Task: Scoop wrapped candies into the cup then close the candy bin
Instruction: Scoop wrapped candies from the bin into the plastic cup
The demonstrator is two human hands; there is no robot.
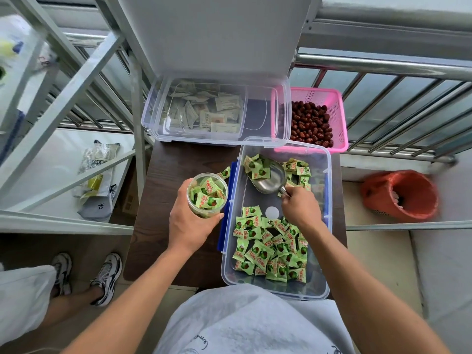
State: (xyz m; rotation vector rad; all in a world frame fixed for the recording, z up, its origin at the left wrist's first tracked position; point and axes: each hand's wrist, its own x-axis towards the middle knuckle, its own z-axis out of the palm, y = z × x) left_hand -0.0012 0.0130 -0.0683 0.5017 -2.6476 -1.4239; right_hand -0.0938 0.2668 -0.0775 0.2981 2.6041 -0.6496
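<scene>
cup (207, 195) of candies gripped by left hand (190, 223), frame centre | scoop (268, 178) handle gripped by right hand (301, 208) | 3 wrapped candies (255, 167) carried | candy bin (277, 290) lower right, uncovered

The handle of the scoop (272, 181) is buried in the right hand (301, 208), and the red bucket (401, 194) at three o'clock is blurred.

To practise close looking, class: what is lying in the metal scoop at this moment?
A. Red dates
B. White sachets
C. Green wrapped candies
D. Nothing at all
C: the metal scoop, held by the right hand in the candy bin, carries a few green wrapped candies.
</scene>
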